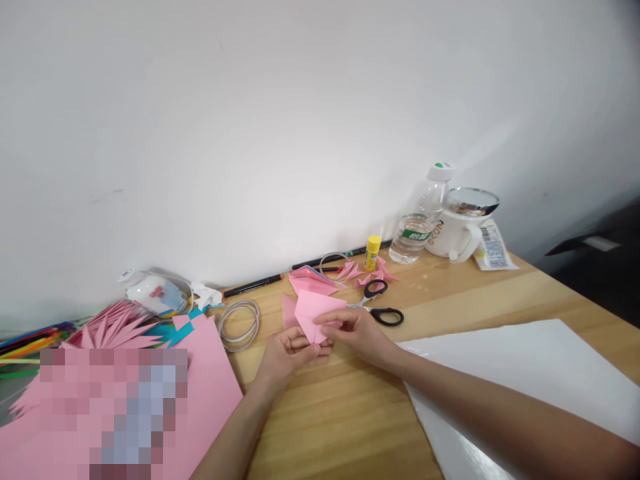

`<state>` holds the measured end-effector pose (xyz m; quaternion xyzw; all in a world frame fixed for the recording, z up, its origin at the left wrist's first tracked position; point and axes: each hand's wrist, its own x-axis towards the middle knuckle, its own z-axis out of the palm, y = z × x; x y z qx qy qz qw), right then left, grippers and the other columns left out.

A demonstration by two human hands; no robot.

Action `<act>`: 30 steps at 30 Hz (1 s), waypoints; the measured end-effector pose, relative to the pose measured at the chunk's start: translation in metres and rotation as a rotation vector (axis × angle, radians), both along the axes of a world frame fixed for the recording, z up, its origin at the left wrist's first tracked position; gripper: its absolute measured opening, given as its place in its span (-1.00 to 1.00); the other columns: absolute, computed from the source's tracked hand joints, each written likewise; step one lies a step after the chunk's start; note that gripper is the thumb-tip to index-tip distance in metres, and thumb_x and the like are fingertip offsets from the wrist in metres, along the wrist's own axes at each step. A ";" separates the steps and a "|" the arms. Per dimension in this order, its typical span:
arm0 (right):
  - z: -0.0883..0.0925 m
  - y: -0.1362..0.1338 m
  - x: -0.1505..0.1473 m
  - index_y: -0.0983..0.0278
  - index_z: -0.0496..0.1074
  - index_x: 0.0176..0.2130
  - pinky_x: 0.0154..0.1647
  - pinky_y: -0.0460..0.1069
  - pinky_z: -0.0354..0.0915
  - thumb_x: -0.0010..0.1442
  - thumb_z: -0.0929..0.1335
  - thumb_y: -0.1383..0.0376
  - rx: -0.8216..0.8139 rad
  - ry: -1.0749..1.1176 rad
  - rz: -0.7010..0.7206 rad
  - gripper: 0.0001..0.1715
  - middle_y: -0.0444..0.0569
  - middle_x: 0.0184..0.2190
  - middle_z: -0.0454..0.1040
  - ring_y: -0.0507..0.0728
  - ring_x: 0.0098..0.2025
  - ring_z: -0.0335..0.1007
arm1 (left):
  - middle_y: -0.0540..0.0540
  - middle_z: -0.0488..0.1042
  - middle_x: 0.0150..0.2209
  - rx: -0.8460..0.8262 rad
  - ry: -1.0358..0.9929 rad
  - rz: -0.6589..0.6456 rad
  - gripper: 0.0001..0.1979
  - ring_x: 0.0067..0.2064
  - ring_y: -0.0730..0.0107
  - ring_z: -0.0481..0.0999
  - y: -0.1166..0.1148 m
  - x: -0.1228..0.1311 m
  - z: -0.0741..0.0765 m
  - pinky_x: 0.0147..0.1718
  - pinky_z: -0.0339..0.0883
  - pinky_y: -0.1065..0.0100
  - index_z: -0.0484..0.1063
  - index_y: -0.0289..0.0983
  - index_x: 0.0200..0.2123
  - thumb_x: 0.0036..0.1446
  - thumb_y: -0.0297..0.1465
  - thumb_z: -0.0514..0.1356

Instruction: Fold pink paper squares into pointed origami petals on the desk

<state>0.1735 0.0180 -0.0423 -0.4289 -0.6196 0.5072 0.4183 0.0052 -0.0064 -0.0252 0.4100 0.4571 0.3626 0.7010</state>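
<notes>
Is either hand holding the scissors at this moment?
No, the scissors lie on the table beyond the right hand, which grips a folded pink paper together with the left hand.

Both hands, left hand (287, 353) and right hand (361, 333), pinch a folded pink paper (316, 313) beside black scissors (383, 303).

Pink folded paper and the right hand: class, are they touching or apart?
Touching. The head view shows fingers of the right hand pinching the pink folded paper at its edge, while the left hand holds it from below.
</notes>
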 end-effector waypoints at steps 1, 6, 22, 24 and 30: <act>0.001 0.000 0.000 0.29 0.53 -0.28 -0.45 -0.08 0.30 -0.02 0.36 0.30 0.001 -0.001 -0.004 -0.76 -0.04 -0.39 0.54 0.07 -0.42 0.40 | -0.27 0.56 -0.27 0.000 -0.005 0.002 -0.64 -0.23 0.13 0.54 0.000 0.001 0.001 -0.22 0.41 0.21 0.43 -0.40 -0.27 -0.21 -0.41 0.35; -0.001 -0.001 -0.001 0.31 0.52 -0.28 -0.45 -0.10 0.29 -0.02 0.36 0.31 -0.008 0.017 -0.001 -0.75 -0.03 -0.38 0.53 0.06 -0.42 0.38 | -0.26 0.56 -0.30 -0.009 0.011 0.032 -0.68 -0.23 0.12 0.54 -0.002 0.002 0.002 -0.19 0.40 0.19 0.44 -0.41 -0.32 -0.20 -0.40 0.34; -0.002 -0.002 -0.002 0.31 0.52 -0.30 -0.48 -0.10 0.31 -0.02 0.35 0.30 -0.011 0.050 -0.007 -0.76 -0.04 -0.40 0.53 0.05 -0.45 0.38 | -0.27 0.55 -0.26 0.015 0.029 -0.019 -0.63 -0.22 0.10 0.53 0.000 0.000 0.001 -0.22 0.40 0.20 0.46 -0.38 -0.27 -0.22 -0.36 0.35; -0.002 -0.002 -0.002 0.31 0.52 -0.29 -0.48 -0.09 0.32 -0.02 0.35 0.30 -0.041 0.061 0.007 -0.75 -0.03 -0.39 0.53 0.05 -0.45 0.39 | -0.27 0.56 -0.28 0.024 0.058 -0.001 -0.61 -0.23 0.10 0.54 0.000 0.001 -0.001 -0.23 0.41 0.19 0.46 -0.38 -0.28 -0.26 -0.36 0.36; -0.002 -0.002 -0.002 0.31 0.52 -0.28 -0.45 -0.08 0.31 -0.01 0.35 0.29 -0.019 0.041 0.007 -0.75 -0.01 -0.35 0.53 0.06 -0.41 0.40 | -0.28 0.56 -0.30 0.016 0.068 0.076 -0.65 -0.28 0.10 0.55 -0.005 0.006 0.000 -0.28 0.43 0.19 0.47 -0.40 -0.36 -0.26 -0.32 0.36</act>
